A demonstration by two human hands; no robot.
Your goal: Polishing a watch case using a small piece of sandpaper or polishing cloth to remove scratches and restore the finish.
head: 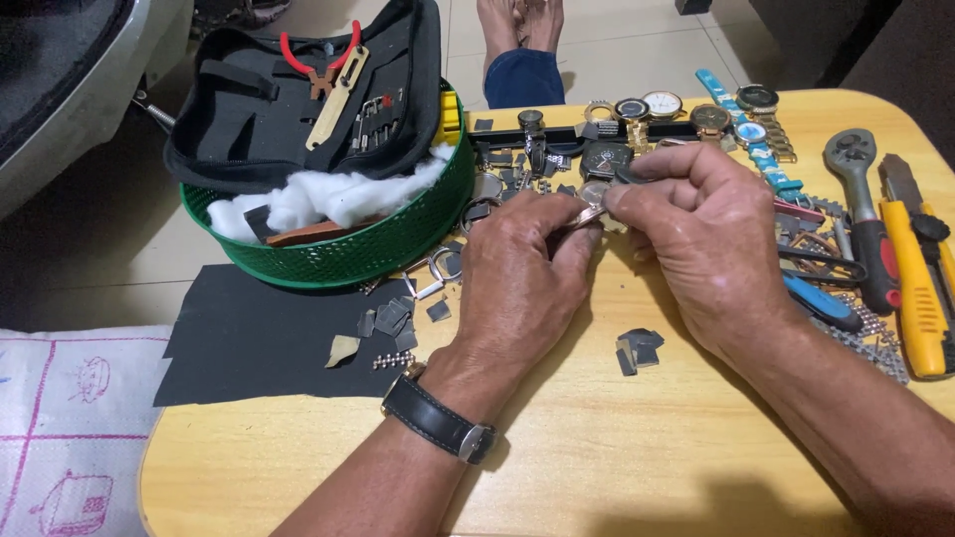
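Pinching a small watch part between both hands above the tabletop, just in front of the watch row. Left hand gripping it from below, fingers clamped together on it. Right hand closing on it from the right, thumb and forefinger pressed to its edge. Mostly hidden by fingers; looking metallic, light, stiff, likely slippery and easily scratched. Taking hold at the rim, not the face. Lying near: green basket, yellow cutter.

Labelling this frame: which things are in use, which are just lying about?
In use: left hand and right hand, both pinching a small watch part.

Lying about: ratchet, yellow knife, green basket, row of watches, black sheet.
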